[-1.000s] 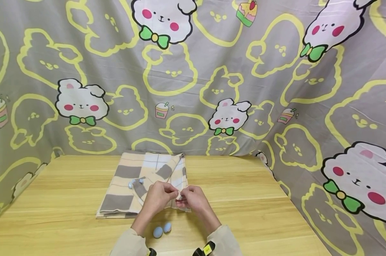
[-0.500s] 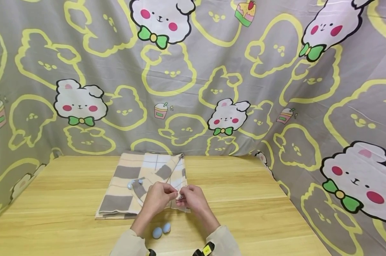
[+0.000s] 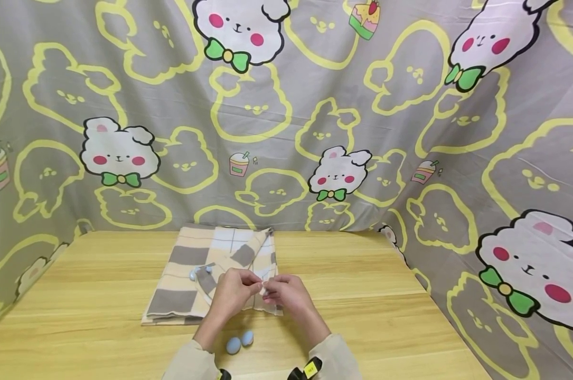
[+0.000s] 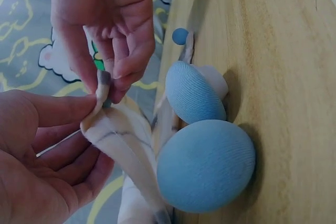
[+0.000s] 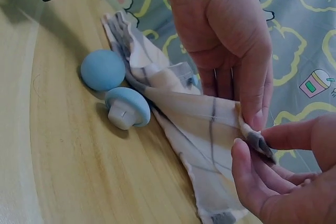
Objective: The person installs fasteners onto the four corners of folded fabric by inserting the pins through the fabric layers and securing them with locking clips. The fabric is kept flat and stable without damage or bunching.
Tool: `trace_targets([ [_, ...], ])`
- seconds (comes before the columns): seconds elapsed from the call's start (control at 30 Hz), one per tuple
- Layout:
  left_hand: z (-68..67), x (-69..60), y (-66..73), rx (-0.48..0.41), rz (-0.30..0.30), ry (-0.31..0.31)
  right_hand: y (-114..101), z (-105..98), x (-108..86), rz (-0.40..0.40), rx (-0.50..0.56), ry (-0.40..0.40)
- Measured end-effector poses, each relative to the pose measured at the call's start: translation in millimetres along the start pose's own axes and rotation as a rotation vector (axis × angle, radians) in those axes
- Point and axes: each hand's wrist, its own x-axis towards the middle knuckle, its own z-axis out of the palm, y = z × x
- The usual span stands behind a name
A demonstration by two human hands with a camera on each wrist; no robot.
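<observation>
Head view first: a grey curtain [image 3: 276, 150] printed with rabbits and yellow outlines fills the upper frame and both sides. Below it, a wood-grained table [image 3: 362, 274] spans the lower half. A checked cloth [image 3: 224, 264] in cream, grey and white lies folded left of centre on the table, with a flap turned across its top and its near right part lifted.

Both hands meet over that lifted part, right of the cloth's middle. The left hand [image 3: 233, 291] pinches the edge between thumb and forefinger; the right hand [image 3: 288, 296] pinches the same small portion from the other side, its lower fingers loosely bent beneath. Two blue rounded pieces [image 4: 206, 166] lie at lower centre of the head view, apart from the cloth; the right wrist view shows a whitish stem under one. Smaller in the head view, more blue [image 3: 193, 274] shows at the flap's left end, too little to count.

Least of all is the grey-tipped corner [image 4: 104, 78] between the fingertips, folded or rolled, I cannot tell which. Working it well probably calls for one hand to pin the layers while the other adjusts, with light tension so the corner neither opens nor pulls the flap askew.
</observation>
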Motion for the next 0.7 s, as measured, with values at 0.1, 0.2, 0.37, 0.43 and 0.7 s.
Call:
trace_targets([
  [0.1, 0.0, -0.8, 0.8, 0.0, 0.003, -0.005, 0, 0, -0.2, -0.002, 0.007, 0.002],
  [0.2, -1.3, -1.4, 2.5, -0.001, 0.0, -0.026, 1, 1, 0.0, -0.006, 0.017, 0.013],
  [0.37, -9.7, -3.0, 6.0, 0.017, -0.01, -0.066, 2, 2, 0.4, -0.006, 0.036, 0.037],
  [0.43, -15.0, -3.9, 7.5, 0.031, -0.007, -0.073, 2, 3, 0.2, -0.009, 0.036, 0.046],
  [0.7, -38.2, -13.6, 7.7, 0.175, -0.052, -0.236, 3, 3, 0.6, -0.03, 0.042, 0.045],
])
